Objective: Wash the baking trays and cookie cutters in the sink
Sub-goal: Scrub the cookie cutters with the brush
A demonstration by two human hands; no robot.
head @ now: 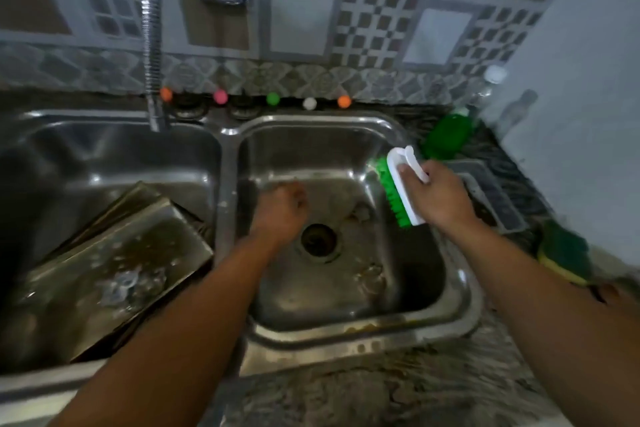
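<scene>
Stacked metal baking trays (114, 263) lie tilted in the left basin, wet and soapy on top. Small cookie cutters (372, 274) lie on the floor of the right basin (346, 135), near the drain (318, 239). My right hand (440, 198) grips the white handle of a scrub brush (398, 191) with green bristles, held over the right basin's right rim. My left hand (280, 215) hovers low over the right basin with curled fingers; whether it holds something I cannot make out.
A flexible metal tap hose (152, 45) hangs over the left basin. A green soap bottle (450, 135) and a clear bottle (488, 83) stand at the back right. A dark tray (491, 194) and a green-yellow sponge (564, 256) sit on the right counter.
</scene>
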